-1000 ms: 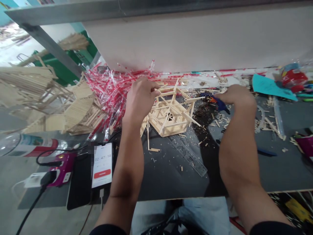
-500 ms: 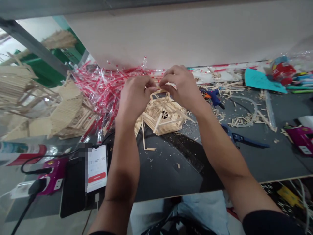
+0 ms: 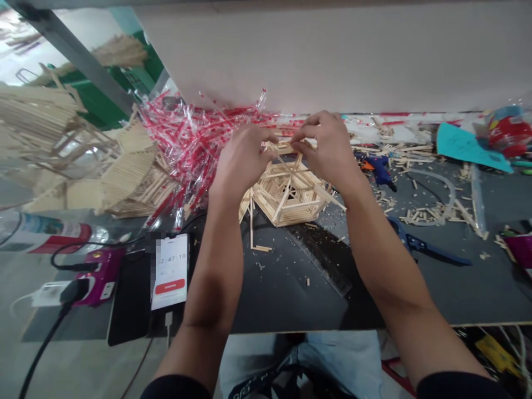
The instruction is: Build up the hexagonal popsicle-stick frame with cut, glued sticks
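A six-sided frame of stacked thin wooden sticks (image 3: 305, 209) sits on the dark table in front of me. Sticks slant up from it toward its far side. My left hand (image 3: 243, 158) is closed in a pinch at the far left of the frame, on a wooden stick. At the far right, my right hand (image 3: 330, 149) pinches a wooden stick (image 3: 298, 162) between thumb and fingers. A small gap lies between the two sets of fingertips, and the fingers partly hide the stick ends.
A black ruler (image 3: 320, 260), blue-handled cutters (image 3: 432, 249) and a blue glue gun (image 3: 380, 169) lie around the frame. Red-and-clear plastic wrappers (image 3: 195, 133) heap at the back left. Stick structures (image 3: 124, 172), a phone (image 3: 171, 271) and a purple power strip (image 3: 102, 271) are at left.
My fingertips have moved apart, from touching to a small gap, at the frame's far side. The whole view has shifted, so most things appear further right.
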{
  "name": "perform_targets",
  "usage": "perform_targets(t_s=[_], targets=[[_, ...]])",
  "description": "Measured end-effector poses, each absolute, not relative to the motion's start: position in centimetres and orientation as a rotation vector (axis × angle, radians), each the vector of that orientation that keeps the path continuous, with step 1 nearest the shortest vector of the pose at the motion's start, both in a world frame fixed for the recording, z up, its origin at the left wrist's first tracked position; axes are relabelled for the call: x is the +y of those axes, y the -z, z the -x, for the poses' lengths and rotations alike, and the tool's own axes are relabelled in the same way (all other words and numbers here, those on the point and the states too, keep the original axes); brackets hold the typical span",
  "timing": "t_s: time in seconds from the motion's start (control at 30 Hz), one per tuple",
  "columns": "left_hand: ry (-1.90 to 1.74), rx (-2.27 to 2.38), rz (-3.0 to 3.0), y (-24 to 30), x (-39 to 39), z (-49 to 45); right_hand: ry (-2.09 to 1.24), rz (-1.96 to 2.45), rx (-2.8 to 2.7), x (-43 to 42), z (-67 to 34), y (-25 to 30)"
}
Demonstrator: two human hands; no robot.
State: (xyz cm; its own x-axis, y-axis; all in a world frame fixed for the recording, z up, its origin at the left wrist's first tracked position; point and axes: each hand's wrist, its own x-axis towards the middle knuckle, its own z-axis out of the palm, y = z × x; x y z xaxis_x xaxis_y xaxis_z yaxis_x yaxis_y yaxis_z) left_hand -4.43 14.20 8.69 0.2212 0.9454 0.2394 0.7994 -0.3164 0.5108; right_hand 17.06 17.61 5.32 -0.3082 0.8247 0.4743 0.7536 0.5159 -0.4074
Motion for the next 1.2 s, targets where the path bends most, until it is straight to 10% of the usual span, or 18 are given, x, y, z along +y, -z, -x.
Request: perform_targets(t_s=[1.2], targets=[[-0.708,1.629,-2.222,-8.5,14.3,3.7,-0.183,1.277,-2.175,16.5,-16.6,-6.2]])
